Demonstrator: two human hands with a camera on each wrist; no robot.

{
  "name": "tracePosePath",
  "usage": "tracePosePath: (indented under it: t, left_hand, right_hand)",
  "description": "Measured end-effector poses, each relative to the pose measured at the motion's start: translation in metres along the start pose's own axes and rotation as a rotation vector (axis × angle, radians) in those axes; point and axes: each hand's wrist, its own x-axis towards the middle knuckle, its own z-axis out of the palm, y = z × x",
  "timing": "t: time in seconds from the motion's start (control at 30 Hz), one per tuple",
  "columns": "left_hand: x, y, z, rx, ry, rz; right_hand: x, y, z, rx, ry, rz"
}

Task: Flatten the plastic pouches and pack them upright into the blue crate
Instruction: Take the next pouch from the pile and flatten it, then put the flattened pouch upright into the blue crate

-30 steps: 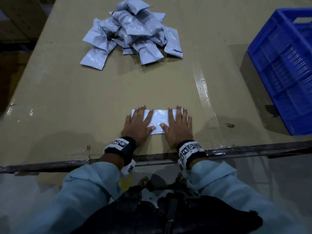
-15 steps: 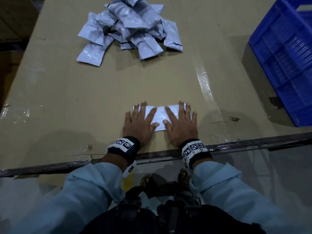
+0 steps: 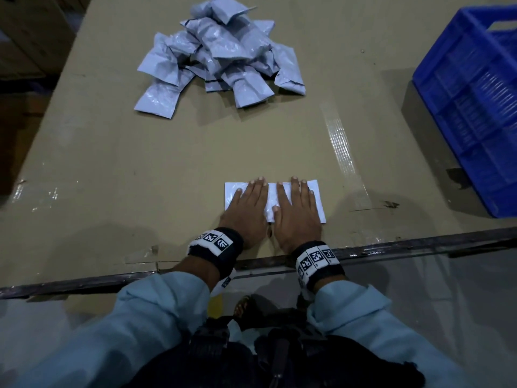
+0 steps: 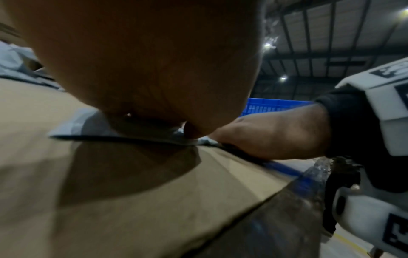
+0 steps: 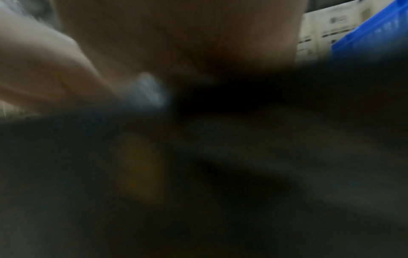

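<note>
A white plastic pouch (image 3: 272,198) lies flat on the cardboard-covered table near its front edge. My left hand (image 3: 246,204) and right hand (image 3: 296,205) both press on it, palms down, fingers straight and side by side. In the left wrist view the palm (image 4: 143,61) bears on the pouch (image 4: 73,125) and the right hand (image 4: 271,134) lies beside it. A heap of several crumpled grey-white pouches (image 3: 221,54) sits at the far middle. The blue crate (image 3: 472,88) stands at the right. The right wrist view is dark and blurred.
A metal strip (image 3: 405,245) runs along the table's front edge. A band of clear tape (image 3: 342,152) crosses the brown surface between the pouch and the crate. Cardboard boxes (image 3: 28,37) stand off the table's far left.
Both hands have slid inward on the pouch, from spread apart to nearly touching at its middle. The pouch's left and right ends now show beyond the hands.
</note>
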Motion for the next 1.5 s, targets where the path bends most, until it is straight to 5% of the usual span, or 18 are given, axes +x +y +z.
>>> tracePosePath:
  t: [0.17, 0.53, 0.7, 0.8, 1.07, 1.27, 1.4, 1.5]
  left_hand:
    - [-0.003, -0.03, 0.015, 0.001, 0.069, 0.011]
    - [-0.012, -0.038, 0.008, -0.025, 0.019, -0.256]
    - [0.0, -0.029, 0.009, 0.022, 0.152, -0.112]
    - [0.002, -0.037, 0.024, 0.028, 0.092, -0.032]
    - [-0.004, -0.05, 0.015, -0.008, 0.009, -0.14]
    - [0.006, -0.041, -0.015, -0.045, 0.011, -0.219]
    - [0.02, -0.038, -0.029, -0.221, 0.063, -0.284]
    - [0.029, -0.026, -0.034, -0.101, 0.06, -0.297]
  right_hand:
    - [-0.001, 0.02, -0.006, -0.042, -0.011, -0.003]
    - [0.01, 0.023, -0.011, -0.076, -0.098, 0.223]
    - [0.007, 0.016, -0.015, -0.075, -0.14, 0.084]
    - [0.005, 0.022, -0.013, -0.066, -0.201, 0.046]
    - [0.011, 0.037, -0.034, -0.077, -0.306, 0.114]
    - [0.026, 0.024, -0.062, -0.227, -0.208, 0.063]
    - [0.026, 0.031, -0.081, -0.075, -0.215, 0.172]
    - [0.021, 0.049, -0.084, 0.037, -0.304, 0.252]
